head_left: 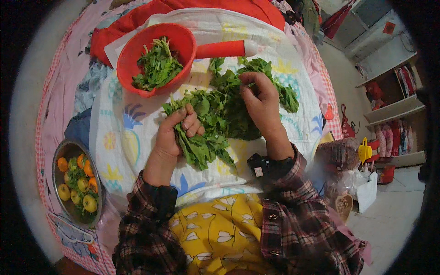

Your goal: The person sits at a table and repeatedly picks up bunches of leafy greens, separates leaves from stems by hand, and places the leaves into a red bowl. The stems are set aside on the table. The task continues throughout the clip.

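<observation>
My left hand (180, 127) is closed around a bunch of leafy greens (198, 147), whose leaves spread out below and to the right of the fingers. Above the loose pile of greens (238, 106) is my right hand (261, 94), thumb and forefinger curled together. Whatever may be between those fingertips is hidden or too small to make out. Beyond the left hand, a red plastic colander (187, 51) with a thick red handle holds more greens (158, 66). The pile lies on a white cloth (123, 160) printed with pineapples.
At the left edge stands a metal bowl (97, 197) with oranges, yellow-green fruit and some greens. A red cloth (261, 11) lies along the far side. Shelves (396, 110) with folded clothes, plastic bags and a yellow object (365, 150) are to the right.
</observation>
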### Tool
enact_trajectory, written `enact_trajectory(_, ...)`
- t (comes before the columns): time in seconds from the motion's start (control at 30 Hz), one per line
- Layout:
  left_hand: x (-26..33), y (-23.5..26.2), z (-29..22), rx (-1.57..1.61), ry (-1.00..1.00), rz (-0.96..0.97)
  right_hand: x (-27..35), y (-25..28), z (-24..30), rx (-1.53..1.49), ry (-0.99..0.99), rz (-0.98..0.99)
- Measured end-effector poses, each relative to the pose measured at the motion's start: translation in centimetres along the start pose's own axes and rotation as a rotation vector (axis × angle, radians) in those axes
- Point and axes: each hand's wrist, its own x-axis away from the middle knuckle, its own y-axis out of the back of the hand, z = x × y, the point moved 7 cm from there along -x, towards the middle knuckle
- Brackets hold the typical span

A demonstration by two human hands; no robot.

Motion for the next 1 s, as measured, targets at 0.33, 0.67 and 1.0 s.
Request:
enact_trajectory(0.33,0.0,-0.1,-0.3,0.04,-0.013,-0.001,0.7,-2.6,1.7,0.034,0.113,0.348)
enact_trajectory(0.67,-0.2,0.4,-0.1,0.053,0.021,0.095,-1.0,6.3,-2.5,0.068,-0.117,-0.212)
enact_trajectory(1.0,-0.2,0.4,0.0,0.053,0.036,0.093,-0.2,7.1,-6.0,0.336,-0.235,-0.104)
